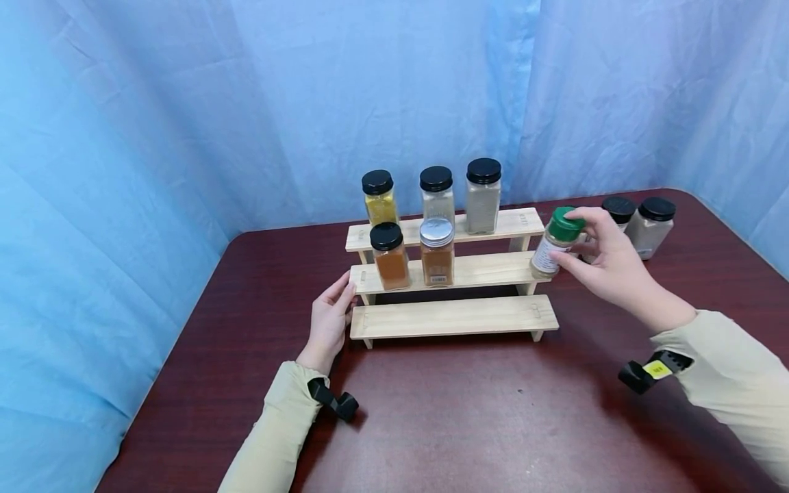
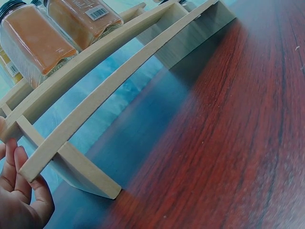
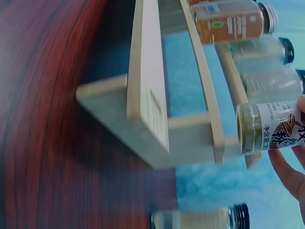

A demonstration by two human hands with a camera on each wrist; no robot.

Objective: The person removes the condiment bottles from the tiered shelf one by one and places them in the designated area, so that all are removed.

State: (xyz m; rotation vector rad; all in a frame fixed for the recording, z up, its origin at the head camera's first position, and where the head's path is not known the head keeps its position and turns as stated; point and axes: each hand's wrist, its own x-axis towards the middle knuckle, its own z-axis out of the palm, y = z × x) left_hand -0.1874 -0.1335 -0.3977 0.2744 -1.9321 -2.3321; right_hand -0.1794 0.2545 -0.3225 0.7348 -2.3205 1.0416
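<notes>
The right hand (image 1: 607, 263) has its grip around a green-lidded jar (image 1: 548, 255), thumb and fingers pinching it near the lid, and tilts it at the right end of the middle tier (image 1: 487, 270) of a wooden rack (image 1: 453, 317); whether its base touches the wood cannot be told. The left hand (image 1: 329, 315) grips the left end of that same tier. On the middle tier stand a black-lidded jar of orange-brown powder (image 1: 392, 267) and, to its right, a silver-lidded jar (image 1: 437, 263) with similar contents. The top tier (image 1: 524, 220) bears a jar of yellow powder (image 1: 381, 205) and two pale grey jars (image 1: 483, 205), all black-lidded. More black-lidded jars (image 1: 648, 233) stand on the dark red table (image 1: 431, 411), beyond the right hand and partly hidden by it.
</notes>
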